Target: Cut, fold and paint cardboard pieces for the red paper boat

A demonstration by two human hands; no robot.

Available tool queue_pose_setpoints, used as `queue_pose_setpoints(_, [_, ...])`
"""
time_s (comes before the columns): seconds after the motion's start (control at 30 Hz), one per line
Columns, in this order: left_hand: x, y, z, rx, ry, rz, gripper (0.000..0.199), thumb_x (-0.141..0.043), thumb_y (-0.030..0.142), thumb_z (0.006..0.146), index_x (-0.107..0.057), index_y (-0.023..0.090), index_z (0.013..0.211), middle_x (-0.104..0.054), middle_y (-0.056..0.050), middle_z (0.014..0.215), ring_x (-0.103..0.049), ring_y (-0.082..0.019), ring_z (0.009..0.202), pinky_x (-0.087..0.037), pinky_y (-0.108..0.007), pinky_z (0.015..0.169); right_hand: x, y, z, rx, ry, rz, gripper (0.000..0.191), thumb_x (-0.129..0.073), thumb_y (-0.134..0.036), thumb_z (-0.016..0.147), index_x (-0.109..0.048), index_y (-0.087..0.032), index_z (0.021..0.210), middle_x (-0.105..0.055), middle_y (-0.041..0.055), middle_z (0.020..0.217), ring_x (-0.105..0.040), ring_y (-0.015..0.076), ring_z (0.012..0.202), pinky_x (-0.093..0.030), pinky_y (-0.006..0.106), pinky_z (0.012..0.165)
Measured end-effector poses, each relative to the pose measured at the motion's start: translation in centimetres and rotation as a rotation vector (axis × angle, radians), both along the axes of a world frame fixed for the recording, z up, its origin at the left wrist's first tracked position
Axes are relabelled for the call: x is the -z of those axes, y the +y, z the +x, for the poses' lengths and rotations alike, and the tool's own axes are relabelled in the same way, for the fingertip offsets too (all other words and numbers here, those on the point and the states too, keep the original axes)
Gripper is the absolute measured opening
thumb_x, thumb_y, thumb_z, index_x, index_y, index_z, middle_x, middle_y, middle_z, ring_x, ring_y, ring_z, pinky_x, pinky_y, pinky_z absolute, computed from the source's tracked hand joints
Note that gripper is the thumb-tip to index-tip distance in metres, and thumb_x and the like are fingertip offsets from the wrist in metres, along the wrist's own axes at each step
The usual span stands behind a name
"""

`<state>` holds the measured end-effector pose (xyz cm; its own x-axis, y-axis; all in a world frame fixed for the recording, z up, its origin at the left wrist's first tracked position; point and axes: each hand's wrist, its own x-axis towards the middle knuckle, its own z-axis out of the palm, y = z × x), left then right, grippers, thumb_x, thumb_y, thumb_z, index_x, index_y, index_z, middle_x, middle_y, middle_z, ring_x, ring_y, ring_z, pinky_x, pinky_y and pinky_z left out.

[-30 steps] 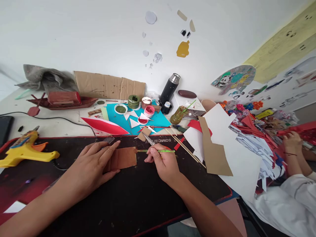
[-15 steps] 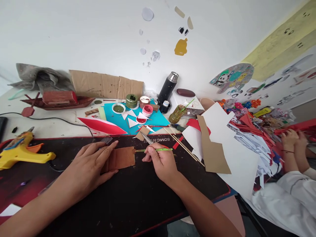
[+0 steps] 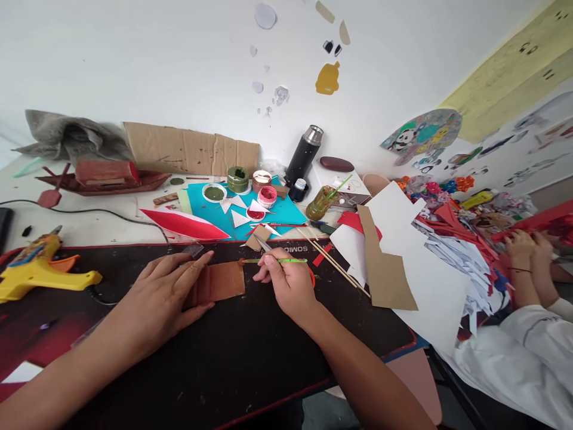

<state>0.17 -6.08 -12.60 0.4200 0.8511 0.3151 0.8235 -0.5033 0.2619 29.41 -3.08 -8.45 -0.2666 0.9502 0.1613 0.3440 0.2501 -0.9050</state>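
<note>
My left hand [image 3: 165, 289] holds down a reddish-brown painted cardboard piece [image 3: 226, 280] on the black mat, thumb along the near edge and fingers over the far side. Its left part is hidden under the hand. In my right hand [image 3: 289, 280] is a thin paintbrush [image 3: 293, 260] with a green handle, pinched between thumb and fingers. The bristles touch the piece's upper right corner. Just behind that hand lies a pair of scissors [image 3: 262, 243], its blades and a bit of orange handle showing. A small tan cardboard scrap [image 3: 256, 237] sits by the blades.
Paint jars [image 3: 237, 179] and lids stand on a blue sheet [image 3: 201, 206]. A yellow glue gun [image 3: 49, 275] lies left, below a brown model boat [image 3: 107, 179]. Wooden sticks [image 3: 338, 266], cut cardboard [image 3: 387, 275] and paper strips are right. Another person's hands [image 3: 528, 248] work far right.
The brush tip has moved up along the cardboard piece's right edge to its upper corner, my right hand shifting slightly with it. My left hand stays on the piece.
</note>
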Motion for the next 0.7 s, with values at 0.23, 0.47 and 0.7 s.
queue_pose_setpoints(0.23, [-0.1,0.0,0.0,0.006,0.032,0.012,0.082,-0.057,0.062,0.106,-0.038,0.020,0.173,-0.076,-0.025,0.138,-0.068,-0.047,0.133,-0.052,-0.062,0.109,-0.5,-0.7,0.5,-0.012,-0.044,0.011,0.055,-0.042,-0.064,0.118,-0.072,-0.025,0.092,-0.078,0.0026,0.075,-0.082,0.0205,0.073,-0.063,0.031,0.072])
queue_pose_setpoints(0.47, [0.0,0.0,-0.1,0.005,0.010,-0.001,0.084,-0.060,0.063,0.103,-0.041,0.021,0.173,-0.076,-0.024,0.138,-0.068,-0.047,0.133,-0.051,-0.060,0.110,-0.4,-2.1,1.0,-0.016,0.016,-0.029,0.054,-0.043,-0.064,0.117,-0.070,-0.025,0.091,-0.074,0.0009,0.071,-0.083,0.0206,0.070,-0.062,0.031,0.069])
queue_pose_setpoints(0.7, [-0.2,-0.1,-0.1,-0.004,0.012,-0.011,0.080,-0.057,0.061,0.106,-0.037,0.025,0.174,-0.078,-0.022,0.137,-0.068,-0.046,0.134,-0.052,-0.061,0.110,0.0,-1.5,0.5,0.026,0.122,-0.040,0.053,-0.047,-0.065,0.116,-0.069,-0.023,0.091,-0.072,0.0011,0.069,-0.084,0.0210,0.071,-0.062,0.028,0.066])
